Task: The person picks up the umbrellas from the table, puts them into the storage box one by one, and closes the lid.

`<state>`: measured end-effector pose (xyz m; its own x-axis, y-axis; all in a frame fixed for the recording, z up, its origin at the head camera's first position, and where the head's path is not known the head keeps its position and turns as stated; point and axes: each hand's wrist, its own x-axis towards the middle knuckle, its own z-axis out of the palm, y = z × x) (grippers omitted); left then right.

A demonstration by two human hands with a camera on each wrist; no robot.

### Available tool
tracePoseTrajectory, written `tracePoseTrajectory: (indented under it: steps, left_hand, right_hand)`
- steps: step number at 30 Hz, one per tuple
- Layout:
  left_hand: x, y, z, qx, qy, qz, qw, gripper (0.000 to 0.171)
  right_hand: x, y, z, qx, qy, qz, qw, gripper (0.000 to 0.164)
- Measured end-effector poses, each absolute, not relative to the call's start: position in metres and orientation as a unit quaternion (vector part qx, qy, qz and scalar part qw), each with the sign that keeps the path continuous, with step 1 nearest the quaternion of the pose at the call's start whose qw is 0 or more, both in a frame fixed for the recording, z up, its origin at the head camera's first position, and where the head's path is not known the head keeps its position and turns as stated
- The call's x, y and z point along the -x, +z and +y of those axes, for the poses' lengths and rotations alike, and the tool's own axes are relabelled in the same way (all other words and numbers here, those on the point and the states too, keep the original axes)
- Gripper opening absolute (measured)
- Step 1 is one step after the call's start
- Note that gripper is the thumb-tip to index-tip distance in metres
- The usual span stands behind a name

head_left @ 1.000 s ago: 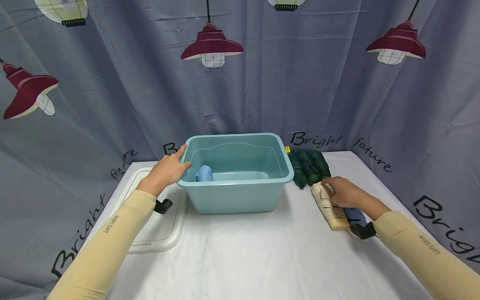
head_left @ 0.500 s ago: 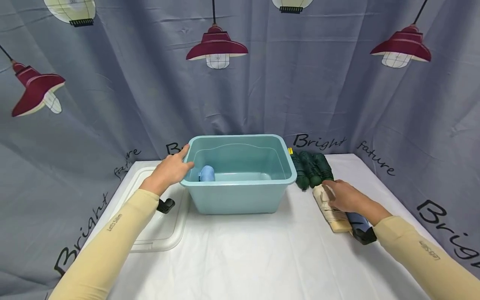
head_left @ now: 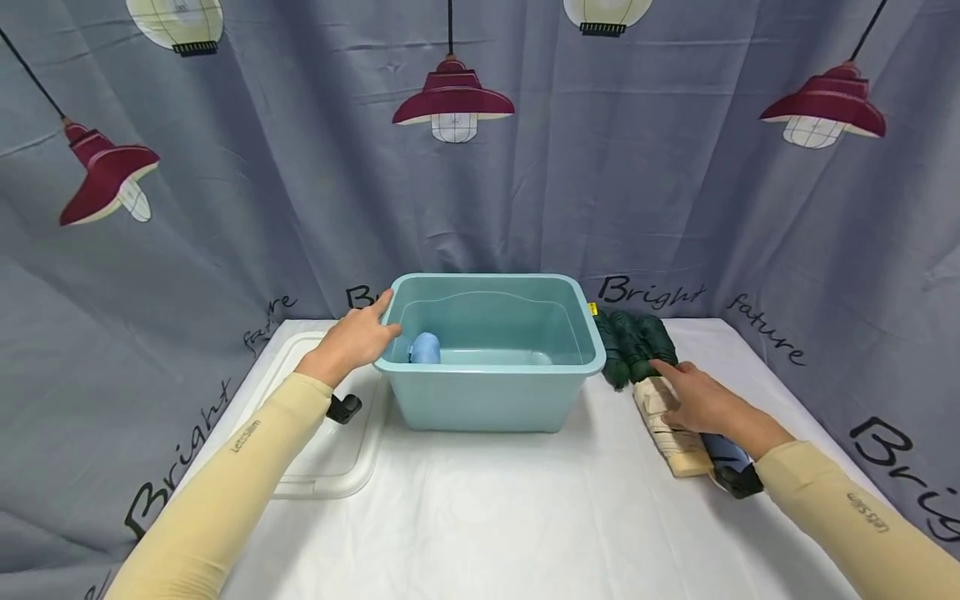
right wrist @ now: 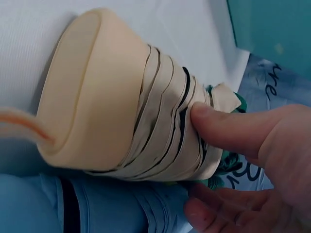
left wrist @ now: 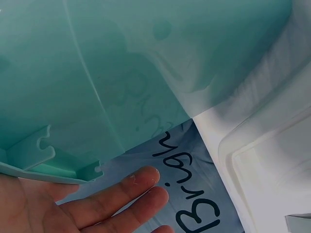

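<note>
My left hand [head_left: 352, 340] rests over the left rim of a teal plastic bin [head_left: 487, 402], thumb on the inner side. In the left wrist view its fingers [left wrist: 116, 199] stretch fairly straight beneath the rim, outside the wall. At the right, my right hand [head_left: 705, 404] grips a cream folding umbrella [right wrist: 160, 111] lying on the table. Its thumb presses the wrapped cloth and the other fingers reach down the far side, beside a blue folding umbrella [right wrist: 112, 206]. The cream handle and its wrist strap [right wrist: 24, 126] point away from the hand. A light-blue rounded object [head_left: 425, 348] lies inside the bin.
Several dark green folding umbrellas [head_left: 632, 342] lie side by side behind the cream one, close to the bin's right side. A white lid [head_left: 330, 483] lies flat on the white-clothed table [head_left: 510, 517] at the left. A grey printed curtain [head_left: 495, 192] hangs behind.
The head view has shifted, so the scene sits a little further right and lower. My right hand stays at the cream umbrella and my left at the bin rim.
</note>
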<state>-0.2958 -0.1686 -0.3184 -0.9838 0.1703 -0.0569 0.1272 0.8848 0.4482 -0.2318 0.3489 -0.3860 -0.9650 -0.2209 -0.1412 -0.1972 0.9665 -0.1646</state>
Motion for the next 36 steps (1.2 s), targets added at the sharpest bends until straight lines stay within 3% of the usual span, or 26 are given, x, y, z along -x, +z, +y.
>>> tracePoseTrajectory:
  steps: [10,22,36]
  left_hand:
    - [0.294,-0.317,-0.170,-0.079,0.221,0.972,0.034,0.079]
    - [0.295,-0.319,-0.170,-0.074,0.228,0.970,0.041,0.079]
    - [0.297,-0.311,-0.171,-0.068,0.233,0.969,0.047,0.078]
  right_hand:
    - [0.230,-0.391,0.348,0.102,-0.102,0.987,0.070,0.095]
    - [0.236,-0.389,0.345,0.104,-0.098,0.982,0.121,0.094]
    - [0.242,-0.382,0.341,0.131,-0.110,0.978,0.120,0.099]
